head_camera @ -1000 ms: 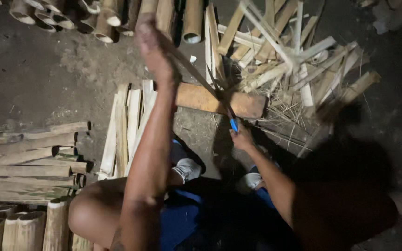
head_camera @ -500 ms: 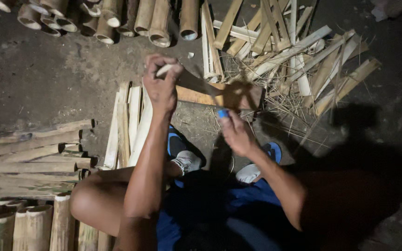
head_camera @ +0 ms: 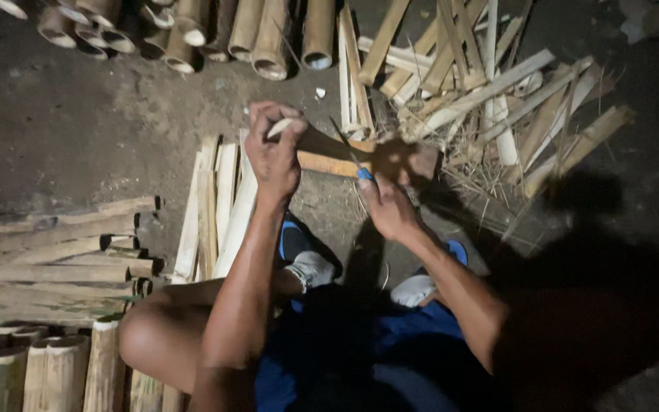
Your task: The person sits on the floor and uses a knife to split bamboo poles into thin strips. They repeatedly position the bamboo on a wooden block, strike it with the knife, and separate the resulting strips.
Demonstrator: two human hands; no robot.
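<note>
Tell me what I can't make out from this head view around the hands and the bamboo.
- Blade held by the right hand: thin and dark in the head view; only its blue handle reads clearly.
- Bamboo strip in the left hand: mostly covered by the fingers.
- Wooden block: far end lost in shadow.
- Bamboo tubes: cut off by the top edge.
- Lower right ground: black shadow.

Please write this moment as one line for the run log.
left hand: grips pale bamboo strip | right hand: holds blue-handled knife | wooden block beneath | split bamboo slats on ground
</note>
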